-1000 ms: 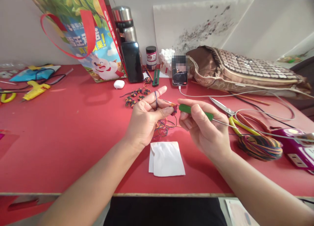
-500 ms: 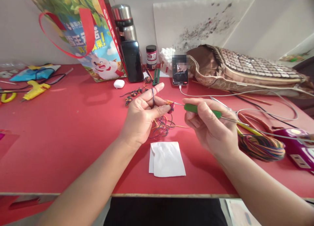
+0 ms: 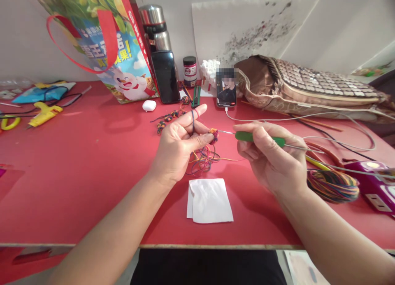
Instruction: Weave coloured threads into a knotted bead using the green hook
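Between thumb and fingers, my left hand (image 3: 180,147) pinches a small multicoloured crochet piece (image 3: 213,136). Dark yarn wraps around its raised index finger. My right hand (image 3: 271,157) grips the green handle of a crochet hook (image 3: 245,136), whose thin metal shaft points left to the piece. Whether the hook's tip is inside a stitch is too small to tell. Loose strands of yarn (image 3: 205,159) lie tangled on the red table below the piece. A folded white tissue (image 3: 211,200) lies nearer the front edge.
At the right are a yarn skein (image 3: 333,186), pliers with red handles (image 3: 327,153) and a purple power strip (image 3: 370,182). Phones (image 3: 166,77), a jar (image 3: 189,71), a shopping bag (image 3: 132,75) and a sequinned bag (image 3: 308,85) line the back. A yellow glue gun (image 3: 45,114) lies left.
My right hand has drawn the crochet hook a little to the right, away from my left hand. The left hand keeps its pinch almost unmoved.
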The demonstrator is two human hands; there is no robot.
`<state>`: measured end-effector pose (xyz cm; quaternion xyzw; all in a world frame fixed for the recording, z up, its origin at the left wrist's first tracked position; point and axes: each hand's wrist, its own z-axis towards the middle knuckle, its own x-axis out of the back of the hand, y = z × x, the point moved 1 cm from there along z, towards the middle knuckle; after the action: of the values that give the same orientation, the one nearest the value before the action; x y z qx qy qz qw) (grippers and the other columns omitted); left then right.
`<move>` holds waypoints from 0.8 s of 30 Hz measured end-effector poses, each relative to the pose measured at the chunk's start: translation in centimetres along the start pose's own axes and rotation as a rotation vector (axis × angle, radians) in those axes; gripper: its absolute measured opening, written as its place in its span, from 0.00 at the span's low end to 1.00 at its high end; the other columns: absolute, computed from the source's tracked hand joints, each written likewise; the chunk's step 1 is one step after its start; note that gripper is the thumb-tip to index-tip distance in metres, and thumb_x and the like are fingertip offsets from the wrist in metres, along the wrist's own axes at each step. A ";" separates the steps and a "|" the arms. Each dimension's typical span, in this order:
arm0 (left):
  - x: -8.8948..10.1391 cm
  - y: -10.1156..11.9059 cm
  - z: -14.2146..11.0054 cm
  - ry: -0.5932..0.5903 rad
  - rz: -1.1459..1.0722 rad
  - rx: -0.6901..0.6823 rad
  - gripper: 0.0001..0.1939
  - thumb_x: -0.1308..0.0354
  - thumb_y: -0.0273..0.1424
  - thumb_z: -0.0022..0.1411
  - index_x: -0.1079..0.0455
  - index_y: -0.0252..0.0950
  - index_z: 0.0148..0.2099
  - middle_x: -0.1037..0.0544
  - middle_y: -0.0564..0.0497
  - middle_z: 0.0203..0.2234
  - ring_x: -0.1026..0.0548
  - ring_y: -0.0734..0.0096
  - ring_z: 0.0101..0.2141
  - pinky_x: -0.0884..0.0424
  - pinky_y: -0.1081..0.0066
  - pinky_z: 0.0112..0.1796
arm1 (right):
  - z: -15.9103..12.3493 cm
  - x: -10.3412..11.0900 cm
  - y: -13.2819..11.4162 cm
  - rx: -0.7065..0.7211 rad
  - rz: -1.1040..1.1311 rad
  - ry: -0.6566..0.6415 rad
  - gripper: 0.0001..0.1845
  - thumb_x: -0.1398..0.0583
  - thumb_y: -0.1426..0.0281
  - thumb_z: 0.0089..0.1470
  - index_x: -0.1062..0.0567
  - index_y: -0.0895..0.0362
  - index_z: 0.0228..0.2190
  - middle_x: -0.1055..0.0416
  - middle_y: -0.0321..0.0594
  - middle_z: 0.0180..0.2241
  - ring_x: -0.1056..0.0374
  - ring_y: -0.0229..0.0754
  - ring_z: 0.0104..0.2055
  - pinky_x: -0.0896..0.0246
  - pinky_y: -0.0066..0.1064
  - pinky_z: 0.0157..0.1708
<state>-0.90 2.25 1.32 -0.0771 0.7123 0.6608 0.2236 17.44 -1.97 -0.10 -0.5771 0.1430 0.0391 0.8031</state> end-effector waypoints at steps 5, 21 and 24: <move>0.1 0.0 0.0 -0.035 0.037 -0.003 0.24 0.18 0.24 0.47 0.14 0.40 0.49 0.20 0.57 0.27 0.22 0.70 0.34 0.26 0.67 0.44 | 0.2 0.4 -0.3 -0.007 -0.024 -0.020 0.15 0.23 0.53 0.57 0.09 0.52 0.32 0.35 0.34 0.20 0.46 0.34 0.21 0.48 0.33 0.21; 0.2 0.1 0.0 -0.161 -0.036 0.145 0.25 0.23 0.21 0.46 0.13 0.37 0.49 0.23 0.55 0.27 0.28 0.73 0.30 0.30 0.69 0.34 | 1.0 1.2 -1.0 -0.066 0.027 -0.101 0.15 0.20 0.55 0.51 0.09 0.54 0.30 0.29 0.38 0.20 0.42 0.34 0.20 0.53 0.31 0.18; 0.2 0.2 0.0 -0.189 -0.052 0.178 0.24 0.24 0.22 0.47 0.13 0.36 0.50 0.24 0.55 0.27 0.29 0.74 0.29 0.30 0.70 0.32 | 1.0 1.4 -0.9 -0.094 0.040 -0.106 0.15 0.20 0.55 0.51 0.08 0.55 0.30 0.30 0.37 0.19 0.43 0.34 0.19 0.54 0.30 0.18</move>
<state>-1.17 2.34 1.41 -0.0130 0.7417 0.5933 0.3127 19.15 -1.45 0.68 -0.6085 0.1096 0.0922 0.7806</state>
